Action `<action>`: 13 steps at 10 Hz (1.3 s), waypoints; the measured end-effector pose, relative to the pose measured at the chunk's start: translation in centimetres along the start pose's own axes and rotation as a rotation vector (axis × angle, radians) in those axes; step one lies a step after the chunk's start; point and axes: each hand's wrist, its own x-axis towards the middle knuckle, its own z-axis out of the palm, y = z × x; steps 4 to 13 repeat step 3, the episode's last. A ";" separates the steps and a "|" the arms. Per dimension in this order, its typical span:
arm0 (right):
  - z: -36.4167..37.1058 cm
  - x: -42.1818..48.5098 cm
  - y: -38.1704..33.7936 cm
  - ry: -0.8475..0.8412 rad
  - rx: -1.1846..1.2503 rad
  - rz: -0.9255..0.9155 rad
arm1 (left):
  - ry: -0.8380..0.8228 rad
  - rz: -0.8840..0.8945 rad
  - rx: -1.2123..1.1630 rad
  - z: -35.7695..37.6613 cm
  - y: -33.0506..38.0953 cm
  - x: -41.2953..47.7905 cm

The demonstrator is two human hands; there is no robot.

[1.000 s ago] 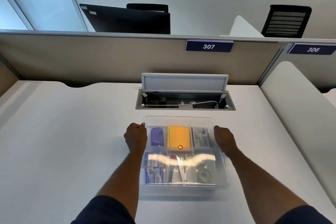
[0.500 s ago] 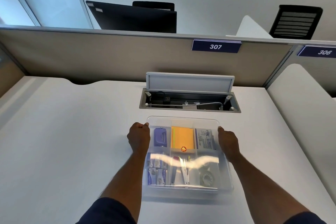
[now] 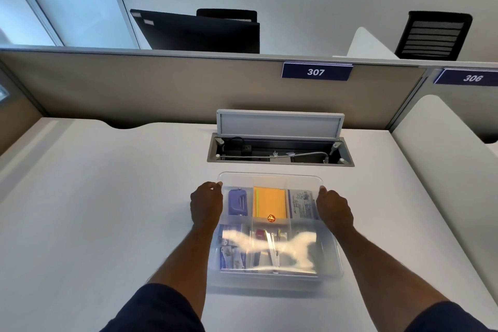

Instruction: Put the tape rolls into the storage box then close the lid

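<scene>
A clear plastic storage box [image 3: 272, 177] sits on the white desk in front of me, with its transparent lid lying over the compartments. Inside I see a purple item, orange notes, a printed packet and small stationery. Glare on the lid washes out the near right compartment, so no tape roll can be made out there. My left hand [image 3: 206, 203] is curled over the box's left edge near the far corner. My right hand [image 3: 335, 207] grips the right edge opposite it.
Just beyond the box is an open cable well [image 3: 280, 155] with its flap [image 3: 280, 125] standing up. A beige partition [image 3: 161, 89] closes the back of the desk, and a white divider [image 3: 444, 170] rises on the right.
Both hands stay on the sides of the box. The glare on the lid has spread over the near right compartment, where a tape roll showed before. My view has shifted slightly.
</scene>
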 end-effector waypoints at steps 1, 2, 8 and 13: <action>0.3 -1.2 -0.1 0.149 0.001 -0.045 | -0.137 0.036 0.050 -0.2 -0.2 -0.9; 0.4 -2.5 -0.2 0.252 -0.148 -0.208 | -0.199 0.118 0.133 0.1 -0.3 -1.8; 0.4 -3.5 -0.3 0.280 -0.271 -0.354 | -0.209 0.245 0.213 0.2 -0.1 -2.7; 0.4 -3.5 -0.3 0.280 -0.271 -0.354 | -0.209 0.245 0.213 0.2 -0.1 -2.7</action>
